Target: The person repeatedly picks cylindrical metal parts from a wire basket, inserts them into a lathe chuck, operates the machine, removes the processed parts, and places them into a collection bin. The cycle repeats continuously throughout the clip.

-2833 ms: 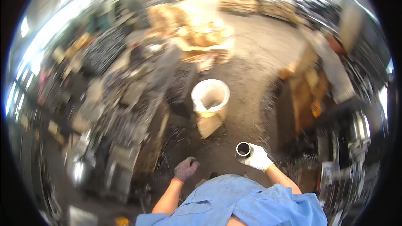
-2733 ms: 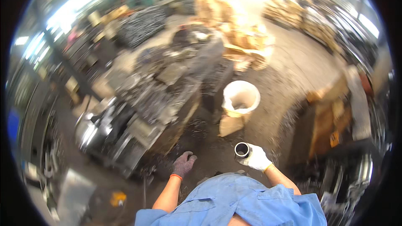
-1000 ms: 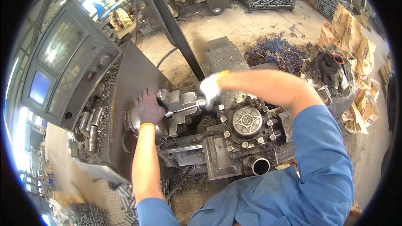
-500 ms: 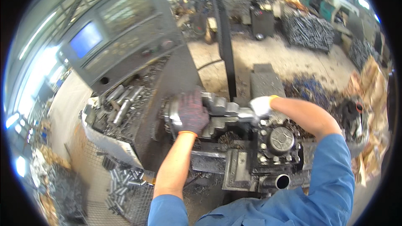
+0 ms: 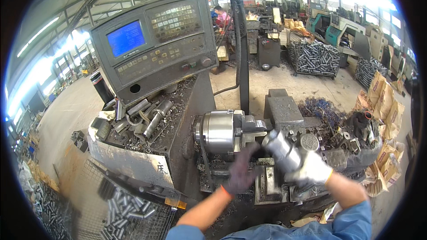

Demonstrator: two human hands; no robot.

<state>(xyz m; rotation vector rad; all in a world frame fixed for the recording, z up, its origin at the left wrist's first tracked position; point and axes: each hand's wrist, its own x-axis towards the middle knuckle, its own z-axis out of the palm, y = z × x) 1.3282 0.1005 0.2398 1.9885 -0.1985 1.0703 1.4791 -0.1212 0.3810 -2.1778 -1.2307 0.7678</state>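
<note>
I report the dark-purple-gloved left hand (image 5: 241,175) blurred, fingers extended, grasping nothing. The white-gloved right hand (image 5: 308,169) curls around a silver metal cylinder (image 5: 283,152), near the bolted grey metal plate's (image 5: 270,184) far edge.

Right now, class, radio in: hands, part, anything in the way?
Left hand blurred, looks open, near the chuck. Right hand has its grip on a tilted metal cylinder. Round-capped tool post close beside the cylinder.
</note>
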